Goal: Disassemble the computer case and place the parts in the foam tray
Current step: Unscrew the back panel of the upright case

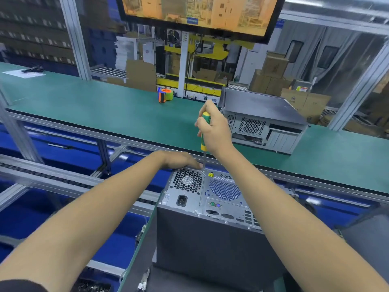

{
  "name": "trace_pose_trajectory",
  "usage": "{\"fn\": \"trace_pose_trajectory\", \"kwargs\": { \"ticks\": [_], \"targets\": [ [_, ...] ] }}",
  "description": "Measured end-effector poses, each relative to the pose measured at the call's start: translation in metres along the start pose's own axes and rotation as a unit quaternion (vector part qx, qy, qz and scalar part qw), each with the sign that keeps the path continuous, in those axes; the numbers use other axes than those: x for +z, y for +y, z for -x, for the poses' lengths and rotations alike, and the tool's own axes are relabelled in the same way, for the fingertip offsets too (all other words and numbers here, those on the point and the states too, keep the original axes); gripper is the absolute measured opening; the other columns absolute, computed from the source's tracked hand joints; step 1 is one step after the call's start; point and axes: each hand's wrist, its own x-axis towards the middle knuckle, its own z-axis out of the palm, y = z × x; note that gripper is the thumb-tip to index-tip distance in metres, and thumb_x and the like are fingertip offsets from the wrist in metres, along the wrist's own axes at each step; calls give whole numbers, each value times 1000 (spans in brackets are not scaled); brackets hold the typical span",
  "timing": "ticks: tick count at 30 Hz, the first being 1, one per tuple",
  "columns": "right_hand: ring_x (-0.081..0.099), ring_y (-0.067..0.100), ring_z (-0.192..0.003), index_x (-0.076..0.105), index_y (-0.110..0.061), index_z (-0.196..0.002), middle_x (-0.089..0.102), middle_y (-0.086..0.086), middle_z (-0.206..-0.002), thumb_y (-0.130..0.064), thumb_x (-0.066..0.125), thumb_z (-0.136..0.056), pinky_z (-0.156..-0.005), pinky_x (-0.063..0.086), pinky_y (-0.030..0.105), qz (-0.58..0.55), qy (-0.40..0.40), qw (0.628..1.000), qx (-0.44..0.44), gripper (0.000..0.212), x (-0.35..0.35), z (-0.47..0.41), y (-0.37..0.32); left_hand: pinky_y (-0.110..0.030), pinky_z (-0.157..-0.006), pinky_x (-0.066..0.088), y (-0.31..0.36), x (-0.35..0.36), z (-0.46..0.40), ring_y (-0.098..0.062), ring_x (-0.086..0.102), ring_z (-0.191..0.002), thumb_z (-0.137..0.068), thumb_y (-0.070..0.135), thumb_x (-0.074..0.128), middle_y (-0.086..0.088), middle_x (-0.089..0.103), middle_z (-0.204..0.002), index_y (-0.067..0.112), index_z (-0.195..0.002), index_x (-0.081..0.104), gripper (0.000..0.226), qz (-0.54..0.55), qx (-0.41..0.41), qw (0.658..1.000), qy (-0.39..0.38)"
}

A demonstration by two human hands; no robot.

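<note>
Right hand (212, 128): I have it clamped round the green-yellow screwdriver (204, 131), shaft upright, tip on a screw at the rear panel's far edge. Left hand (181, 160): laid on the far top edge of the computer case (210, 239), fingers look fairly straight; I judge it steadies the case against the driving pressure. Case: rear panel up, on the near counter (136, 249), close to its left edge. Green counter (105, 110) beyond offers open room; second case (263, 121) stands far right. Foam tray: not identifiable.

right hand (213, 128) grips a green-yellow screwdriver (204, 131) upright, tip on the computer case (210, 218) rear panel; left hand (181, 160) rests on its far edge.
</note>
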Motion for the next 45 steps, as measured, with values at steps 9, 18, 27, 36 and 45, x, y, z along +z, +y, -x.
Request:
{"fn": "trace_pose_trajectory", "kwargs": {
  "ticks": [9,18,27,36,45],
  "targets": [
    [59,35,-66,44,-27,-84,55,0,-74,-33,43,-75,-57,50,60,-52,74,996,-13,11,14,2,0,-39,-88,58,-55,28,-9,-30,75,-96,-77,67,64,-18,76,-108,13,-99,81,61,402,-19,914,51],
    [49,33,-62,38,-32,-97,49,-15,-77,-20,60,-84,-53,47,57,-124,163,979,-13,28,29,-1,10,-30,-59,42,-72,55,-21,-15,51,-52,-76,50,70,3,53,-58,23,-60,58,34,501,81,858,80],
    [46,40,-58,33,-34,-96,49,17,-81,-17,61,-85,-48,43,56,-132,165,976,-50,34,36,6,9,-24,-62,52,-51,29,7,-18,63,-64,-83,48,56,-1,68,-76,21,-83,64,28,337,-1,938,87],
    [53,25,-70,38,-29,-98,54,1,-88,-32,57,-86,-56,48,48,-48,192,977,-85,23,42,10,5,-32,-69,56,-57,43,14,-26,72,-78,-79,55,69,-14,75,-98,16,-97,74,43,378,18,920,104],
    [64,33,-78,53,-17,-94,63,-2,-81,-3,54,-81,-74,57,54,-280,87,956,-13,19,21,2,8,-33,-74,58,-66,47,5,-23,72,-75,-69,50,78,-5,75,-87,33,-73,78,18,422,6,898,123]
  ]
}}
